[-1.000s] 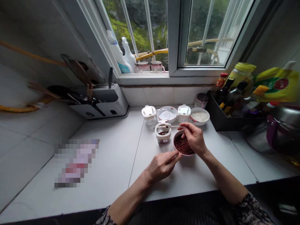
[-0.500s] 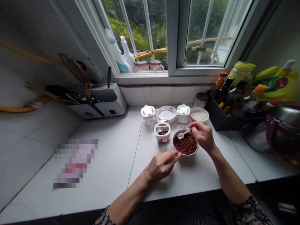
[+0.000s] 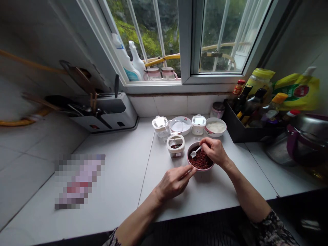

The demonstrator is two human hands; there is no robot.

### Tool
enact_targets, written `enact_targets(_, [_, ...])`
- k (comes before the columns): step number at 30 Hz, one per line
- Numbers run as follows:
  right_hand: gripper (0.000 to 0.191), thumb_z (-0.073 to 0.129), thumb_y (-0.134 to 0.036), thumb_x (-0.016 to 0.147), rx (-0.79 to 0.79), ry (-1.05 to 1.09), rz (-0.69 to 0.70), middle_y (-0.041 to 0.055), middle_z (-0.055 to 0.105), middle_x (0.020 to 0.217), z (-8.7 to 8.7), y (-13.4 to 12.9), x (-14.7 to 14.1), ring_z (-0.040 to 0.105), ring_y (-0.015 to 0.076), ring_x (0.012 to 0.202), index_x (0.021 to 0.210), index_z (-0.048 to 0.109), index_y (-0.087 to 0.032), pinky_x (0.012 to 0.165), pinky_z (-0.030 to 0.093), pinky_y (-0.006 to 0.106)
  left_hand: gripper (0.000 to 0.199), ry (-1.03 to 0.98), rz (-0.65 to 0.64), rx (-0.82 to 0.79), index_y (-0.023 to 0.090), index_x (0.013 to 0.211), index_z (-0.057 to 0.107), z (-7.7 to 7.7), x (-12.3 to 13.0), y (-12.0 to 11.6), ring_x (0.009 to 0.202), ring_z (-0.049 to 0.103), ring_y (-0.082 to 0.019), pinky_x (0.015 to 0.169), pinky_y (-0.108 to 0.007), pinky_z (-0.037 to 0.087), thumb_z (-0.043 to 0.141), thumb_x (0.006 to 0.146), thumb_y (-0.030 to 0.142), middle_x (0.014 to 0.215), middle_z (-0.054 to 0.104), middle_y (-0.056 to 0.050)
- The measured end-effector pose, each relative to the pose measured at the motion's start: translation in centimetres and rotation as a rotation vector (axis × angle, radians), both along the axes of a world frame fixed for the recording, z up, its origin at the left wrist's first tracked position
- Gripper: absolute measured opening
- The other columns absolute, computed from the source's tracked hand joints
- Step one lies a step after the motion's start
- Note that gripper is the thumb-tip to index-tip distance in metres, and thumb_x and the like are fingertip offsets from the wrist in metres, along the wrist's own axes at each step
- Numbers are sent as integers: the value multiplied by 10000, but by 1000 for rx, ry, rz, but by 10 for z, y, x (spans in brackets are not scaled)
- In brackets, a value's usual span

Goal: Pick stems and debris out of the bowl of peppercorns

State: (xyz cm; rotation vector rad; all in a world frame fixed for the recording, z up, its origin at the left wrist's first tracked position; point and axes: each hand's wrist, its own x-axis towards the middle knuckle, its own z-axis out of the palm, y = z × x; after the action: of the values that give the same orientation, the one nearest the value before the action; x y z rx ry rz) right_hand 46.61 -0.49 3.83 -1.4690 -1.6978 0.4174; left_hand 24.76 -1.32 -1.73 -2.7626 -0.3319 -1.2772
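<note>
A round bowl point(image 3: 202, 162) of dark red peppercorn-like pieces stands on the white counter. My left hand point(image 3: 175, 181) grips its near left rim between thumb and fingers. Closed round the handle of a small white spoon point(image 3: 194, 152), my right hand point(image 3: 214, 150) is over the bowl's right side, with the spoon's head low at the contents. Just left of the bowl is a square clear container point(image 3: 175, 147) with a cream rim and some dark pieces inside.
Behind are two white-lidded containers point(image 3: 160, 126) point(image 3: 198, 124), a plate point(image 3: 180, 125) and a bowl of white contents point(image 3: 215, 127). A utensil rack point(image 3: 110, 116) stands left, a bottle box point(image 3: 243, 131) and metal pot point(image 3: 307, 136) right. A blurred object point(image 3: 82, 181) lies left.
My right hand has moved slightly left and the spoon's head sits a little lower in the bowl. The whole view has shifted slightly. My left hand keeps its hold on the rim.
</note>
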Motion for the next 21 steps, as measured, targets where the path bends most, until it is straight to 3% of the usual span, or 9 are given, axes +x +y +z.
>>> enact_targets(5, [175, 470, -195, 791, -61, 148, -16, -11, 645, 588, -4, 4, 6, 588, 139, 545, 756, 641, -188, 585, 446, 240, 329, -4, 4, 8, 94, 1204, 589, 0, 1, 0, 758, 669, -154, 614, -255, 576, 443, 916, 32, 1031, 686, -141])
enact_targets(12, [205, 450, -160, 787, -8, -85, 72, 11, 665, 649, 3, -2, 1, 582, 136, 590, 720, 641, -184, 614, 419, 243, 372, 5, 11, 9, 104, 1260, 562, 0, 0, -1, 771, 677, -156, 630, -255, 583, 440, 916, 37, 1036, 683, -139])
enact_targets(21, [201, 452, -163, 762, -64, 110, 44, -15, 627, 574, 5, -1, 7, 547, 121, 523, 727, 649, -184, 528, 408, 222, 348, -2, 6, -2, 108, 1235, 578, 0, 0, -1, 785, 677, -159, 638, -255, 581, 447, 919, 43, 1045, 684, -137])
